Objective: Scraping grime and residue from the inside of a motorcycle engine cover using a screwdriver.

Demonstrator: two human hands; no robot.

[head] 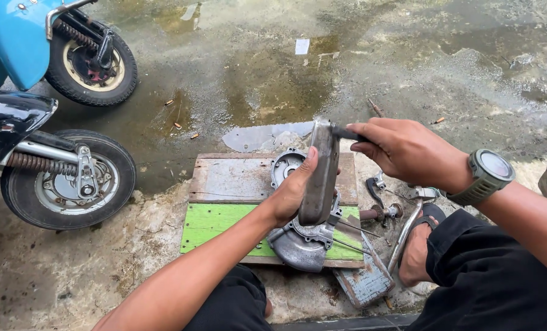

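The grey cast-metal engine cover [320, 175] stands on edge over a green and grey wooden board [224, 202] on the wet concrete. The left hand [292, 193] braces its near side, thumb pressed up against the metal (the other fingers are hidden behind it). The right hand [405, 150], fingers curled tight, grips a dark tool handle [347, 132] touching the cover's top edge. Two scooter wheels [65, 181] stand well apart at left.

The blue scooter [16, 37] is cut off at the left edge (only its rear shows)
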